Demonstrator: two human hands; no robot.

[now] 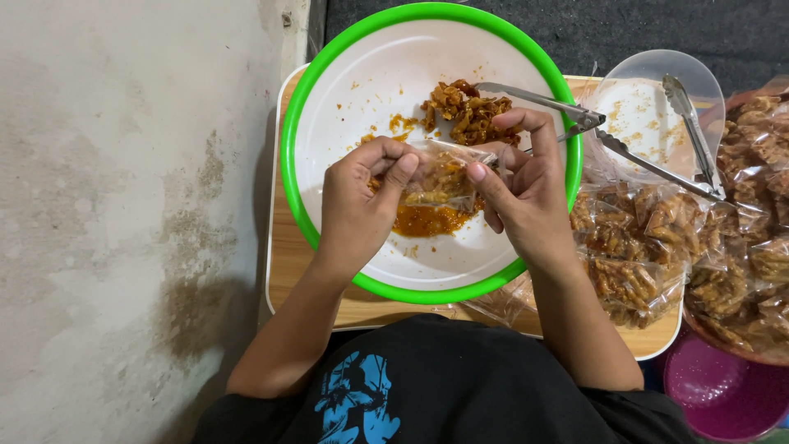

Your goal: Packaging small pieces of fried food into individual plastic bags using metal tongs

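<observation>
Black cloth of the person's shirt (460, 386), soft and printed with a blue figure, fills the bottom edge closest to the lens, and both bare forearms rise from it toward the work. Beyond them sits a pale wooden tray (283, 263) with rounded corners, pushed close to a rough, stained concrete wall (123, 205) on its left side, so little room is left there. Nearly all of the tray's left half is taken by a wide round basin (362, 107), glossy white inside with a bright green rim, holding a heap of brown, saucy snack pieces (464, 111) near its far side and a smear of orange sauce (427, 220) near its middle. Crowding the tray's right edge is a pile of filled clear packets (637, 255), crinkled and shiny, with more heaped in a dish (752, 214) past the edge. A clear plastic tub (649, 99) stands at the far right corner, and metal tongs (625, 148) lie from the basin's rim across to it. A magenta bowl (723, 395) sits low at the right. Over the basin's middle, the left hand (362, 205) and right hand (526, 185) each pinch a side of a small clear plastic bag (444, 181), partly filled with the snack, fingers closed on its thin film.
</observation>
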